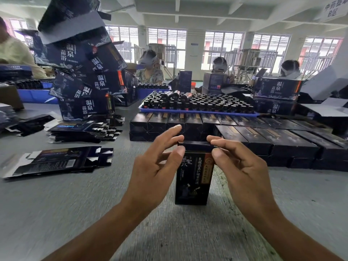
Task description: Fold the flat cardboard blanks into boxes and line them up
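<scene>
Two bare forearms reach in from the bottom edge toward a small dark box (194,174) standing upright on a grey table (75,204), just in front of the viewer. It is printed with pale characters and an orange-gold strip down its right side. Made of thin card and probably empty, it likely weighs almost nothing, tips easily, and dents if squeezed on its broad faces; the corners and folded edges look like the stiffest places to hold.

At its top, the left hand (152,172) pinches the left corner between thumb and forefinger, the other fingers fanned loosely above. Opposite it, the right hand (243,170) pinches the right corner the same way, its remaining fingers curled loosely behind. Both seem to be pressing the top flap (197,145) closed, which would finish this box.

Beyond the hands, finished boxes (244,136) lie on their sides in tight rows, touching one another. To the left lie flat blanks (56,161), with a thicker stack of blanks (82,130) a little further back. Behind the rows sits a blue tray (197,111) packed with small dark bottles. Larger dark cartons (86,76) are piled unsteadily at far left. Other people sit working across the table, in front of a row of bright windows.
</scene>
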